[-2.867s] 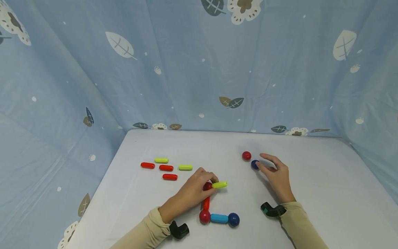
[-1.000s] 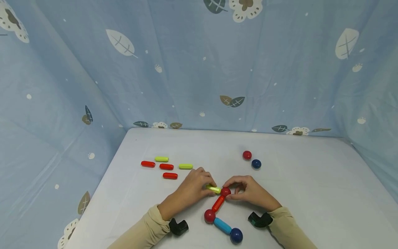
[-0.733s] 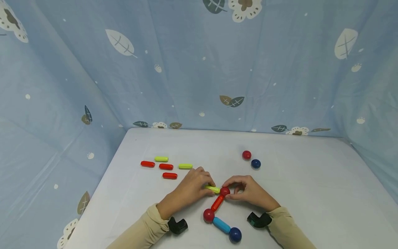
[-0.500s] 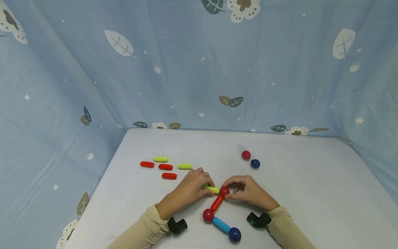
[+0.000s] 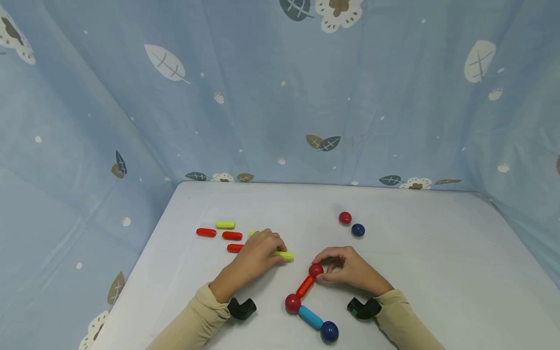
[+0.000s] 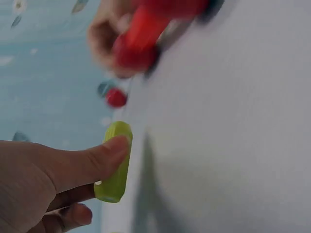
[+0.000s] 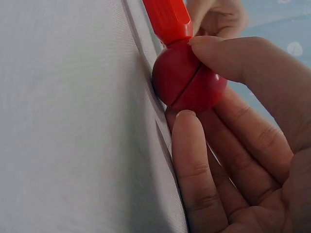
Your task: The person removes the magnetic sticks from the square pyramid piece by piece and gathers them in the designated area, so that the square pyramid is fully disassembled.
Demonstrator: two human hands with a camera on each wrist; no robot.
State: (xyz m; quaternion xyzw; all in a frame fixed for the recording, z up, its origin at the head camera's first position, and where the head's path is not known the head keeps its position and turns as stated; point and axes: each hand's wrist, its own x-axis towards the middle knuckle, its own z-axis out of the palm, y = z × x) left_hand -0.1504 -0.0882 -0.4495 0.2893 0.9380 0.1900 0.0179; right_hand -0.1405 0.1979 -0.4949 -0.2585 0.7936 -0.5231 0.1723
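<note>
My left hand [image 5: 258, 255] pinches a yellow-green rod [image 6: 115, 165] between thumb and fingers, a little above the white table. With thumb and fingertips, my right hand [image 5: 350, 270] holds a red ball [image 7: 187, 77] at the far end of a joined chain. From that ball a red rod [image 5: 305, 287] runs to a second red ball [image 5: 293, 303]. A light blue rod [image 5: 310, 317] links this to a dark blue ball [image 5: 329, 332]. The yellow-green rod is apart from the chain.
Left of the left hand lie several loose rods: red ones [image 5: 206, 232] and a yellow-green one [image 5: 225, 225]; another is partly hidden by the hand. A loose red ball [image 5: 345, 218] and blue ball [image 5: 358, 230] sit toward the back. Patterned blue cloth [image 5: 280, 97] hangs behind the table.
My left hand has pulled the yellow-green rod away from the red ball, to the left. Earlier, my right hand left the loose blue ball and took hold of the chain's red ball, and the chain turned.
</note>
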